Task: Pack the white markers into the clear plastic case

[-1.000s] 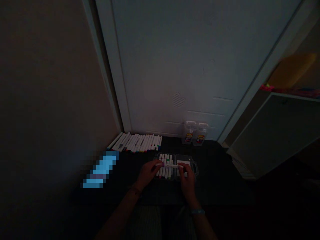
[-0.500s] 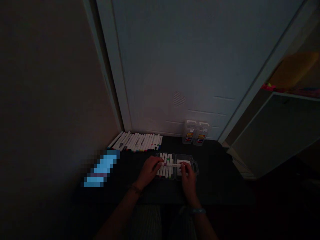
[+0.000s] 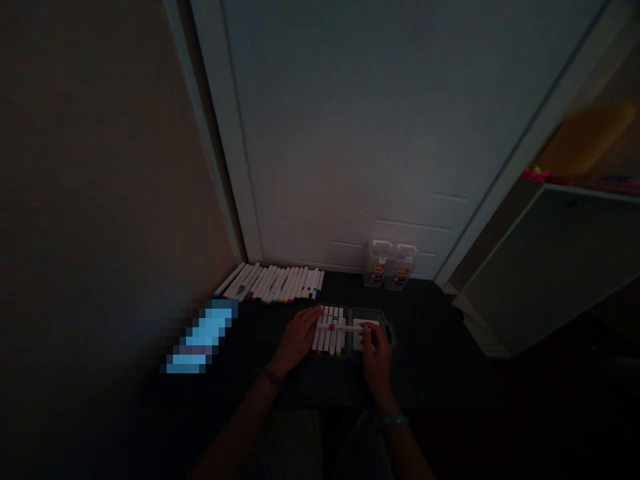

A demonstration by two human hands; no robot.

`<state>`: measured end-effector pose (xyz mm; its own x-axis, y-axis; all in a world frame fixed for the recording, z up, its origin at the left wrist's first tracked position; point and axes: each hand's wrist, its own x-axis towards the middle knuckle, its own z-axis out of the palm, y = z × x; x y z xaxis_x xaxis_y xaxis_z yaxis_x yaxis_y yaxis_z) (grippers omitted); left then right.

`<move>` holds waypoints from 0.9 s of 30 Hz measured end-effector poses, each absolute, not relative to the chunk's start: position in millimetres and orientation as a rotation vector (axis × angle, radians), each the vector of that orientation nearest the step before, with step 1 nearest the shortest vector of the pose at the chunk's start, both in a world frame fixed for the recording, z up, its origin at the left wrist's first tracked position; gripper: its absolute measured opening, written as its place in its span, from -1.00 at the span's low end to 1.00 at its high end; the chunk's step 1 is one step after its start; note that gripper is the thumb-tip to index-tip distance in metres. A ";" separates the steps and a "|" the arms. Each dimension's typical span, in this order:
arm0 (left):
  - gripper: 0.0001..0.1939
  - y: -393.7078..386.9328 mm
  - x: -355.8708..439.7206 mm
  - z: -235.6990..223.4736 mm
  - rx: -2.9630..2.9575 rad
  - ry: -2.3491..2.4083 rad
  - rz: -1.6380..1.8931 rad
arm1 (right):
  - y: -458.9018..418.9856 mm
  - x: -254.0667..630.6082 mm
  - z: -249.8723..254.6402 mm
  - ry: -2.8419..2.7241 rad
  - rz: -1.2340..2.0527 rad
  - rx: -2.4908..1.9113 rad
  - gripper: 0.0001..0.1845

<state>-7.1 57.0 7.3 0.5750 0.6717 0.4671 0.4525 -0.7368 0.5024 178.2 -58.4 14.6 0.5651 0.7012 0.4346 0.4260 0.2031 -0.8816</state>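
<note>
In the dim light an opened clear plastic case (image 3: pixel 389 319) lies on the dark table. Its left half holds a row of white markers (image 3: pixel 327 343) with coloured ends; a white sheet is in the right half. My right hand (image 3: pixel 377 350) pinches one end of a white marker with a purple band (image 3: pixel 345 328), which lies level across the row. My left hand (image 3: pixel 299 333) rests at the case's left edge, fingers stretched out beside the marker's other end. Its fingertips are near the top of the row.
Many loose white markers (image 3: pixel 280 284) lie side by side at the table's back left. Two clear cases with labels (image 3: pixel 393 267) stand upright against the white door panel (image 3: pixel 320 133). A blurred-out bright rectangle (image 3: pixel 203 340) is at the left. Shelving (image 3: pixel 560 267) stands at the right.
My left hand has let go of the marker's left end, and its fingers have moved slightly up and left, straightening. My right hand keeps hold of the marker in nearly the same place.
</note>
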 end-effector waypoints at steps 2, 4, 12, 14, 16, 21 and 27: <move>-0.50 56.7 -7.2 8.0 2.476 0.922 0.941 | -58.7 178.0 14.6 -1.038 0.256 -1.424 -0.68; -0.48 57.1 -7.4 7.3 2.467 0.936 0.952 | -59.0 178.2 14.3 -1.028 0.251 -1.432 -0.70; -0.43 57.3 -7.9 6.7 2.442 0.943 0.983 | -60.7 177.9 15.8 -1.035 0.244 -1.434 -0.70; -0.48 55.8 -7.5 9.8 2.441 0.973 0.990 | -60.8 177.8 16.0 -1.035 0.242 -1.436 -0.70; -0.56 53.5 -7.5 14.3 2.433 1.010 1.018 | -60.7 177.9 15.3 -1.029 0.245 -1.448 -0.70; -0.65 45.1 -9.6 26.5 2.460 0.880 1.024 | -60.9 178.2 14.6 -1.022 0.289 -1.456 -0.70; -0.77 39.5 -6.1 32.9 2.550 0.759 0.896 | -62.2 175.5 21.0 -1.095 0.325 -1.390 -0.70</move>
